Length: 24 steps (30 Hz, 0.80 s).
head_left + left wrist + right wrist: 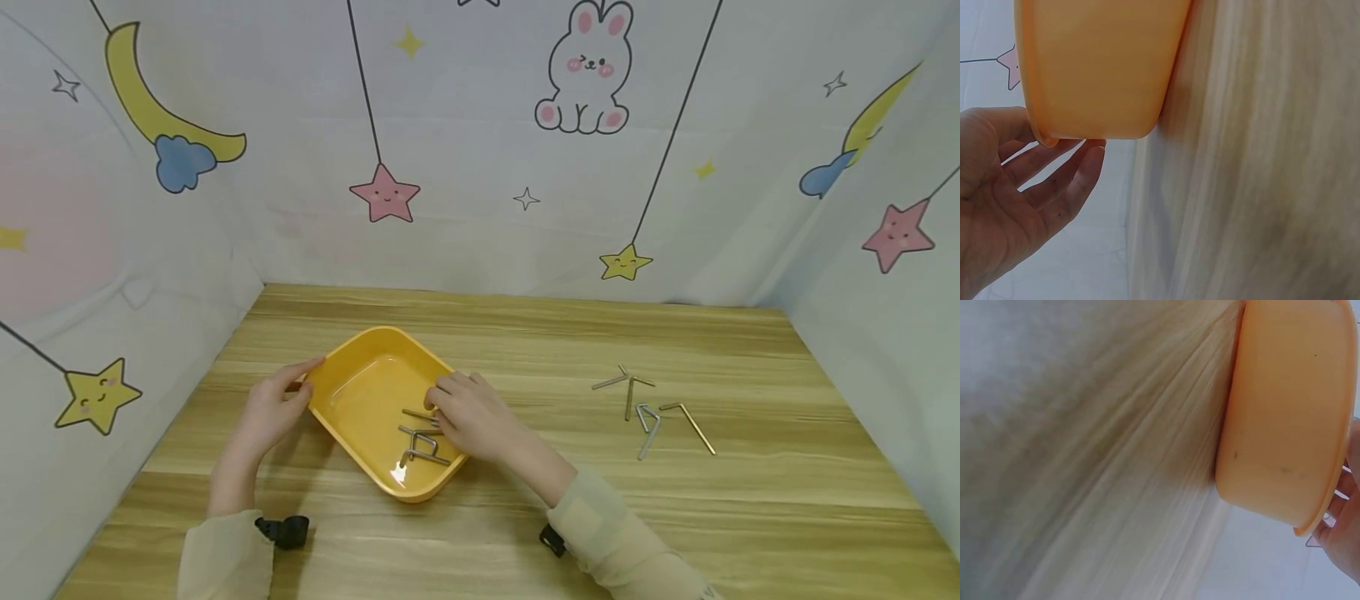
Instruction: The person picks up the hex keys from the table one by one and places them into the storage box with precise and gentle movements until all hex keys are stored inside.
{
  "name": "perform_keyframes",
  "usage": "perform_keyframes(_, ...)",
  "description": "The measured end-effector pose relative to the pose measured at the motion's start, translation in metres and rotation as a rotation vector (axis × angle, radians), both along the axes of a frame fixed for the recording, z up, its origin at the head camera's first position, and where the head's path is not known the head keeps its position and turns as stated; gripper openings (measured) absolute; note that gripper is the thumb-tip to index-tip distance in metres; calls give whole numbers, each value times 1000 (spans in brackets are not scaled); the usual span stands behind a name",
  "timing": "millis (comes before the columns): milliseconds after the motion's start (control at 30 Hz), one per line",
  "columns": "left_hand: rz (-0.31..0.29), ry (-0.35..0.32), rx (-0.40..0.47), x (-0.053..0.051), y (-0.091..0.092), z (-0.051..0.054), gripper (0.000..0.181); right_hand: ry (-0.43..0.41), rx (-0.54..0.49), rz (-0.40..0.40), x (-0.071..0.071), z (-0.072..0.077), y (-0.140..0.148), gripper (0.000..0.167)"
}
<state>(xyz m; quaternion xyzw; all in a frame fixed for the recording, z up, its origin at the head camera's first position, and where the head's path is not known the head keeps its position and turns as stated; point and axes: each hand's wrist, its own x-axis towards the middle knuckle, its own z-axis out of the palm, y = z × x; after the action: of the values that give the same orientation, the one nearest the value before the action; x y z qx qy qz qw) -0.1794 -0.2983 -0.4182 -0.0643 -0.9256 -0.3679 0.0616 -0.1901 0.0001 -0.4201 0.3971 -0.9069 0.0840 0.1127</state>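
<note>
A yellow plastic bin (pixel 352 433) sits on the wooden table. Its left corner rim is held by my left hand (pixel 273 408), whose fingers touch the outer wall in the left wrist view. Over the right side reaches my right hand (pixel 476 417), its curled fingers down inside the bin. At those fingertips is the end of a metal hex key (pixel 417 414); the grip is partly hidden by the hand. Several more hex keys (pixel 426 446) lie crossed on the bin floor beside it. In the right wrist view, the bin wall (pixel 1285 412) covers most of the right fingers.
To the right on the table (pixel 570 517) lie several loose hex keys, among them a silver one (pixel 649 437) and a long bronze-coloured one (pixel 697 429). Patterned cloth walls (pixel 465 250) stand behind and on both sides.
</note>
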Motion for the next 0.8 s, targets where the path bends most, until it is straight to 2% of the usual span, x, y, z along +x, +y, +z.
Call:
perform_keyframes(500, -4, -26, 6, 0, 0, -1, 40, 4, -111, -30, 14, 2, 22, 13)
perform_keyframes(800, -6, -39, 10, 0, 0, -1, 41, 7, -180, -17, 21, 1, 32, 14)
